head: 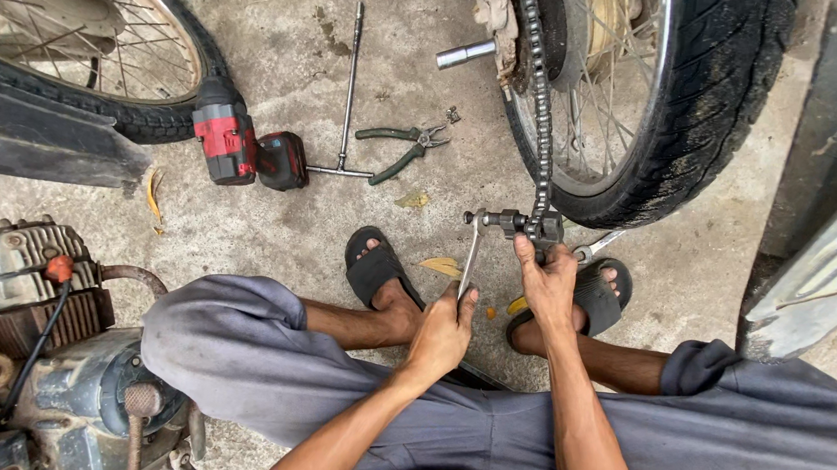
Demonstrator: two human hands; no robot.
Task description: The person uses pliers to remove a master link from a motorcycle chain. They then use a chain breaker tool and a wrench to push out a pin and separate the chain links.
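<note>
Two wheels (622,87), two sandals (374,267), one pliers (399,149), one impact driver (239,144), seemingly one T-wrench (347,94).

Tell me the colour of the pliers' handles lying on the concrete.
Dark green, seen in the head view: the pliers lie beside the T-handle wrench.

Even, diffuse daylight reaches you, bright without harsh glare. Soft shadows pool under the rear wheel (622,87) at 1 o'clock and your knees. Focus is sharp centrally; wide-angle distortion bends edges at 3 and 9 o'clock.

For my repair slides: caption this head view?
Left hand turns wrench while right hand steadies chain tool.
</note>
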